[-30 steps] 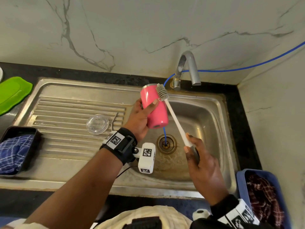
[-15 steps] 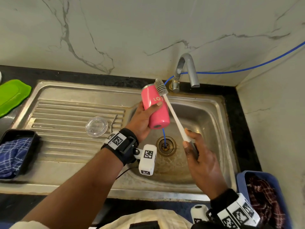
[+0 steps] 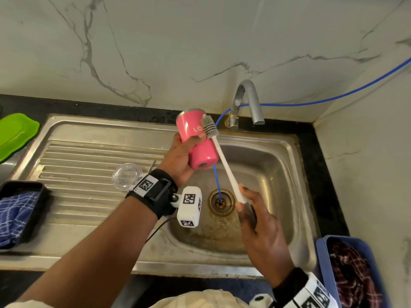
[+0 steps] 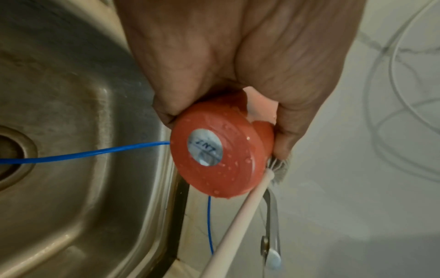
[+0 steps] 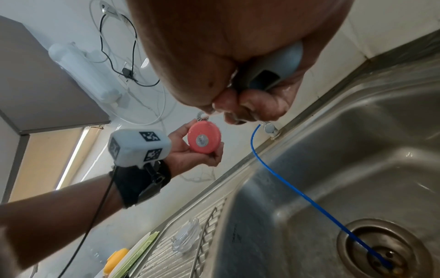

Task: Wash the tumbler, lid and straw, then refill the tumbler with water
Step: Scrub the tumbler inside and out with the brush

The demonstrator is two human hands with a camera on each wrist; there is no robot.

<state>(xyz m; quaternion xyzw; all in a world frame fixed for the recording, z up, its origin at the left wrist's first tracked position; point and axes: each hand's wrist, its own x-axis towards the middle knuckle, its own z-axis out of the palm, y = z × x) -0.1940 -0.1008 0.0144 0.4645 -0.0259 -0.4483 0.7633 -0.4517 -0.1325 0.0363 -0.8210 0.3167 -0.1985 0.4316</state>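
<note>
Two hands, left hand (image 3: 181,155) one tumbler (image 3: 196,138), right hand (image 3: 261,232) one brush (image 3: 220,152)

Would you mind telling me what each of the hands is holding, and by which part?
Left hand grips the pink tumbler around its body; right hand grips the bottle brush by its handle end.

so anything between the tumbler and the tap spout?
Only the brush: its bristle head lies against the tumbler on the side facing the spout. Otherwise nothing visible blocks the way. The left hand grips the tumbler, the right hand the brush handle.
</note>
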